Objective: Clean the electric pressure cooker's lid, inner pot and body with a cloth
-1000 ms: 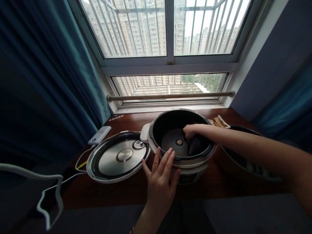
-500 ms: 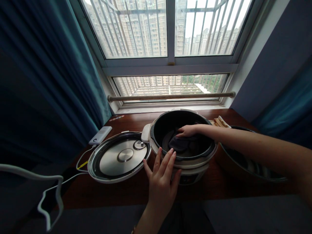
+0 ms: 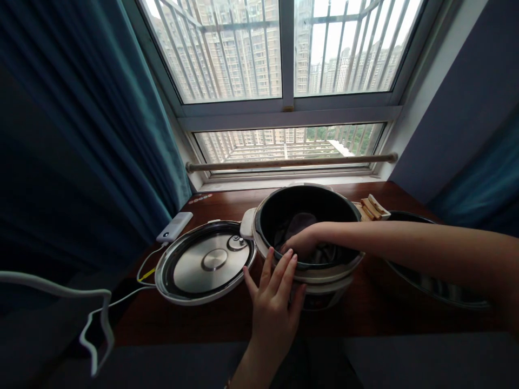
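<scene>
From where I stand, the cooker sits on the dark red-brown counter below the window, its top off and its black inner pot facing up. The person's left hand lies against the cooker's near rim, back upward, fingers spread and the thumb held apart, grasping nothing. The right arm comes across from the right, and the right hand is down inside the pot, by its near left wall, with a dark, bunched cloth showing just past it; the fingertips are hidden, so I can't tell whether they pinch the cloth or only press on it. Just left of the cooker lies the round lid, shiny inner side up. Beyond the lid, near the blue curtain, there's a white power bank with a white cable by it. To the right, the forearm passes over a wide basin.
</scene>
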Motion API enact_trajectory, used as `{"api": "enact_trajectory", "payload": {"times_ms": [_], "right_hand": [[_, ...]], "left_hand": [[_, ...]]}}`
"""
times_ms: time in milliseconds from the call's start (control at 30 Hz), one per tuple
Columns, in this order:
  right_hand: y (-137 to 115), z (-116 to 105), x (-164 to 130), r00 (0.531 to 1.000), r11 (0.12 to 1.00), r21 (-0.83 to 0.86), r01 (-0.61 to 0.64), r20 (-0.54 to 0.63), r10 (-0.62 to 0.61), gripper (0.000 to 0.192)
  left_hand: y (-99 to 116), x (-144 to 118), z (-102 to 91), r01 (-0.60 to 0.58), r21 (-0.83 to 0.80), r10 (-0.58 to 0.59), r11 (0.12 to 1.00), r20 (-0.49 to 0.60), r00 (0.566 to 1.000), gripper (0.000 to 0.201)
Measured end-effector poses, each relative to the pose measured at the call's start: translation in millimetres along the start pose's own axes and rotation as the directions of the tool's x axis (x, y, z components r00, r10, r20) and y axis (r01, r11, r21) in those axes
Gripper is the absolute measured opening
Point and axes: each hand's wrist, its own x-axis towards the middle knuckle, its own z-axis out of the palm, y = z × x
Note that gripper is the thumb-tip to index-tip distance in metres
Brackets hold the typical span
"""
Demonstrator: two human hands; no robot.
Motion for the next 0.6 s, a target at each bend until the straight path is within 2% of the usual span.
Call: {"api": "enact_trajectory", "payload": {"times_ms": [100, 167, 233, 300, 367, 400, 433, 467, 500, 533, 600], "right_hand": [[5, 5, -10, 0.991, 0.998, -0.059, 0.012, 0.135, -0.004, 0.023], [10, 7, -20, 0.973, 1.0, -0.007, -0.004, 0.23, 0.005, 0.019], [15, 8, -32, 0.95, 0.998, 0.026, -0.061, 0.308, 0.05, 0.017], [17, 9, -43, 0.932, 0.989, -0.004, -0.15, 0.334, 0.143, 0.014], [18, 10, -50, 0.939, 0.975, -0.01, -0.222, 0.268, 0.216, 0.013], [17, 9, -52, 0.953, 0.967, 0.03, -0.253, 0.181, 0.244, 0.014], [17, 8, -52, 0.958, 0.951, 0.117, -0.286, 0.034, 0.284, 0.015], [16, 6, -51, 0.926, 0.922, 0.236, -0.308, -0.147, 0.347, 0.016], [14, 3, -49, 0.843, 0.881, 0.362, -0.306, -0.327, 0.427, 0.015], [13, -2, -45, 0.72, 0.836, 0.473, -0.28, -0.472, 0.508, 0.014], [13, -13, -35, 0.471, 0.774, 0.602, -0.195, -0.635, 0.613, 0.011]], "left_hand": [[0, 2, -0.6, 0.002, -0.017, -0.002, 1.0, -0.002, 1.0, 0.039], [0, 3, -0.7, -0.001, -0.023, 0.001, 1.0, -0.002, 1.0, 0.039], [-1, 2, -0.5, -0.001, -0.026, 0.001, 1.0, -0.005, 1.0, 0.039], [-2, 1, 0.2, -0.008, -0.017, 0.008, 1.0, 0.0, 1.0, 0.039], [-4, 0, 1.2, -0.024, 0.005, 0.024, 1.0, 0.011, 1.0, 0.041], [-4, -1, 1.7, -0.031, 0.015, 0.031, 0.999, 0.017, 0.999, 0.042], [-5, -1, 2.2, -0.037, 0.024, 0.037, 0.999, 0.02, 0.999, 0.043], [-5, -2, 2.5, -0.04, 0.032, 0.039, 0.999, 0.022, 0.999, 0.044], [-5, -2, 2.7, -0.038, 0.037, 0.037, 0.999, 0.022, 0.999, 0.044], [-4, -2, 2.8, -0.037, 0.042, 0.036, 0.998, 0.023, 0.999, 0.044], [-4, -2, 2.7, -0.029, 0.042, 0.028, 0.999, 0.025, 0.999, 0.044]]}}
